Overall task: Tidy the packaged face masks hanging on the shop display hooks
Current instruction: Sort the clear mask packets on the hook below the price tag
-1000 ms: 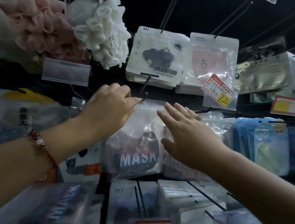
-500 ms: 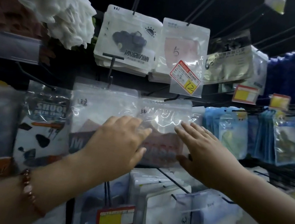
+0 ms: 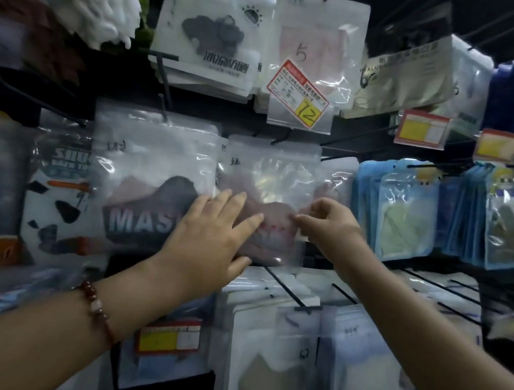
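Two bare forearms are seen, with no sleeves covering them up to the lower edge of the head view. A beaded bracelet (image 3: 99, 313) is worn around the left wrist, strung with dark red round beads and one paler bead among them. The left hand (image 3: 209, 241) and right hand (image 3: 327, 224) are ungloved and without rings.

Left hand (image 3: 209, 241) flat, fingers straight; right hand (image 3: 327, 228) pinching
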The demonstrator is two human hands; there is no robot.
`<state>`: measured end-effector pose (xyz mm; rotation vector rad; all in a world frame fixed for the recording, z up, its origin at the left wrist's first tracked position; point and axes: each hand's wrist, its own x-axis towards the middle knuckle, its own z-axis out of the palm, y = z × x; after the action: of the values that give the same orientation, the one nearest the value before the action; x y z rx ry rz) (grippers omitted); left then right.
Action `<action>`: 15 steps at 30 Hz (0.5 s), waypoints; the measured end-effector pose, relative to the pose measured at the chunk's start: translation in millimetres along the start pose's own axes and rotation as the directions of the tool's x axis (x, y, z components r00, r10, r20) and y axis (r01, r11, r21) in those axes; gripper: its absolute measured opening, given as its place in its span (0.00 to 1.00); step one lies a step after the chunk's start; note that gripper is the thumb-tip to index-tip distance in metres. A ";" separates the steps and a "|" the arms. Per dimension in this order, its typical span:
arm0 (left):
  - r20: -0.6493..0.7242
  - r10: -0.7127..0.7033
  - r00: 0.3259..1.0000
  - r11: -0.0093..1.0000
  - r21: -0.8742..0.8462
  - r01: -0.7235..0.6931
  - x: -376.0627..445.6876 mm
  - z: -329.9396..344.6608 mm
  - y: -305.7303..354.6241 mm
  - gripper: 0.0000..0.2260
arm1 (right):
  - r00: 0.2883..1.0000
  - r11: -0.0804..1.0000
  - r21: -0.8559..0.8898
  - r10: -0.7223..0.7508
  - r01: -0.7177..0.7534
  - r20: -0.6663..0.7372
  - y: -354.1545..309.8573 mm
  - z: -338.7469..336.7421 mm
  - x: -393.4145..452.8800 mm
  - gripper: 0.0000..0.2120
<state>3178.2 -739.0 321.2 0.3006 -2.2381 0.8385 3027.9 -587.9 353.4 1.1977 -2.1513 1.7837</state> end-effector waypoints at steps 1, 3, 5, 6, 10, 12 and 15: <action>0.010 -0.015 1.000 1.000 0.005 0.015 0.3 3.3 1.5 0.34 | 1.000 0.999 0.047 0.000 0.000 0.020 0.9 0.0 0.4 0.08; 0.010 -0.040 0.999 0.999 0.026 0.040 -0.8 7.8 4.2 0.38 | 0.999 0.995 0.097 -0.018 0.014 0.039 3.9 -2.7 1.8 0.07; -0.008 -0.045 0.999 0.998 0.041 0.045 -2.3 9.3 6.8 0.42 | 0.997 0.990 0.130 -0.066 0.061 0.040 4.4 -9.6 0.2 0.07; -0.019 -0.039 0.999 0.998 0.038 0.039 -2.0 8.9 8.4 0.43 | 0.995 0.987 0.135 -0.093 0.087 0.040 3.4 -14.0 -1.6 0.07; -0.084 -0.001 0.996 0.999 -0.032 -0.002 0.4 2.1 17.1 0.40 | 0.985 0.977 0.151 -0.161 0.150 0.059 -0.9 -33.0 -6.1 0.07; -0.136 0.025 0.990 0.997 -0.074 -0.035 -0.6 -1.9 24.2 0.33 | 0.985 0.973 0.182 -0.158 0.143 0.071 -4.8 -40.1 -4.9 0.06; -0.210 0.038 0.977 0.990 -0.123 -0.065 -4.0 -8.7 30.8 0.26 | 0.987 0.970 0.222 -0.128 0.104 0.096 -11.3 -47.0 -3.3 0.06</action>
<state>3172.4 -710.0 308.2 0.0892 -2.1004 0.7136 3018.7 -545.5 375.0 1.4694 -1.9326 1.9845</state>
